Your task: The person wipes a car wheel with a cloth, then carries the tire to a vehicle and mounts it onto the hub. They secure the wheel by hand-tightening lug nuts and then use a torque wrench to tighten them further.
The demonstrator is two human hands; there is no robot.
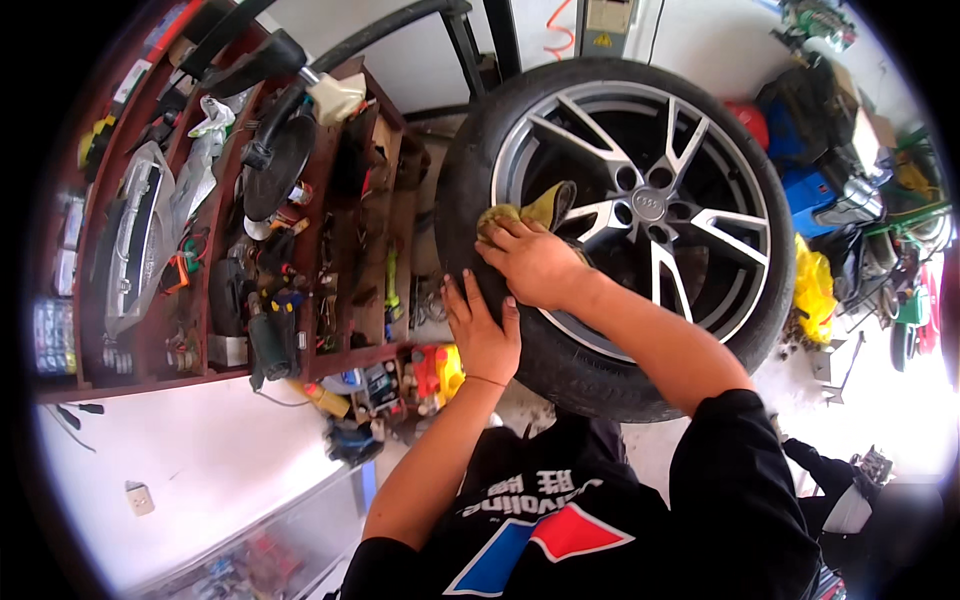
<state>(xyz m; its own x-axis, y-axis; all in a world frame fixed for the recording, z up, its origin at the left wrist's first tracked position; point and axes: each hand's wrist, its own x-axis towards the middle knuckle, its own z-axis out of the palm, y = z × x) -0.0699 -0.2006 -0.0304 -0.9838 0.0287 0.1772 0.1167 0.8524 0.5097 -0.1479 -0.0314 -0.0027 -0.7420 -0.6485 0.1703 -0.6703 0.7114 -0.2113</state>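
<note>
A car wheel (650, 262) with a grey and silver spoked alloy rim lies face up before me, its black tyre (466, 190) around the rim. My right hand (532, 262) presses a yellowish-green cloth (550, 206) against the left part of the rim, near where it meets the tyre. Part of the cloth sticks up past my fingers toward the spokes. My left hand (483, 332) rests flat against the tyre's left sidewall with its fingers stretched out, holding nothing. What supports the wheel from below is hidden.
Wooden shelves (205, 290) full of tools stand on the left. A black machine arm (390, 32) with a pale tip (337, 97) reaches over them. Blue containers (805, 195), a yellow bag (815, 285) and a green rack (905, 220) crowd the right. Bottles (437, 372) stand below the shelves.
</note>
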